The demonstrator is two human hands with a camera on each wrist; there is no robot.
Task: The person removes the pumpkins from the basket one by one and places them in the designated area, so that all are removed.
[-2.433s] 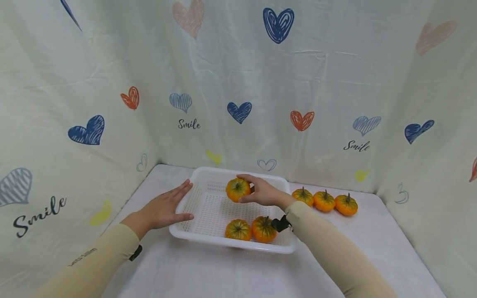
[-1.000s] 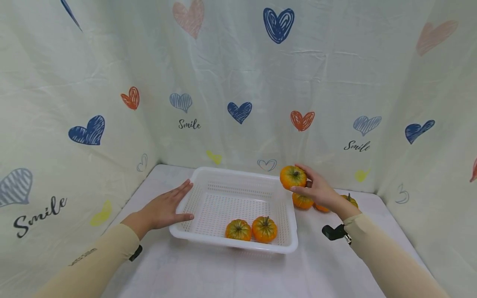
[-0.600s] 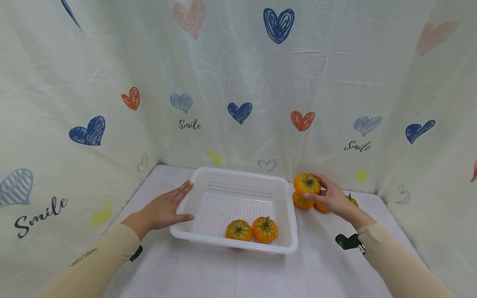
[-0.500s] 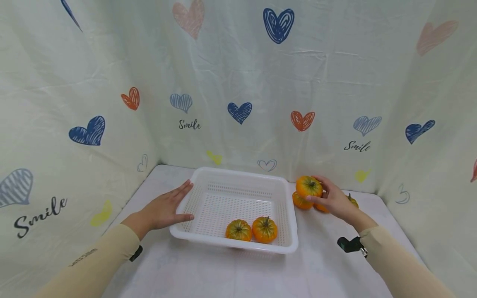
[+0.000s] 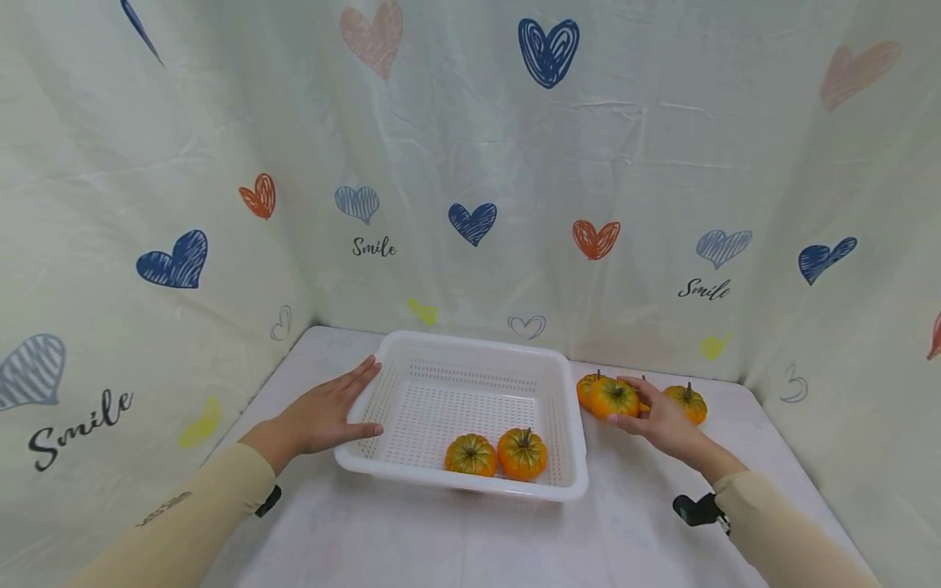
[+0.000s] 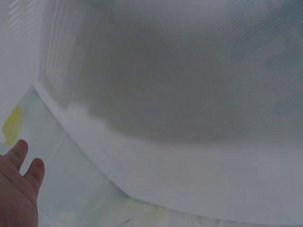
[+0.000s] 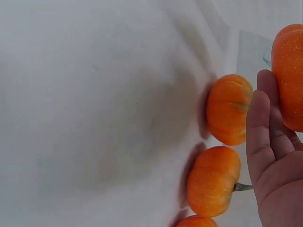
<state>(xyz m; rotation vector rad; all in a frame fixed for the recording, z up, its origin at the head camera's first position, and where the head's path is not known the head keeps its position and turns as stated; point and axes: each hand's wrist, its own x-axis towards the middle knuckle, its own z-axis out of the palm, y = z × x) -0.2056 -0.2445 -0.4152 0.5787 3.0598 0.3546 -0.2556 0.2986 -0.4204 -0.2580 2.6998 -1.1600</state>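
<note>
My right hand (image 5: 665, 420) grips a small orange-and-green pumpkin (image 5: 614, 398) by its right side, to the right of the basket. In the right wrist view the fingers lie along this held pumpkin (image 7: 289, 78). Three more pumpkins stand in a row behind it; the left one (image 5: 586, 387) and the middle one are partly covered, while the right one (image 5: 685, 403) shows well. At the left rim of the white plastic basket (image 5: 390, 474), my left hand (image 5: 319, 416) lies with straight fingers and the thumb apart. Two pumpkins, a left one (image 5: 470, 455) and a right one (image 5: 523, 454), sit in the basket's near right corner.
The white-covered table (image 5: 456, 539) extends in front of the basket and to its right. A curtain (image 5: 647, 163) printed with hearts and words encloses the table at the back and both sides.
My right hand has carried the pumpkin out of the basket, over its right wall, then lowered it in front of the row. The left hand and the basket have stayed in place.
</note>
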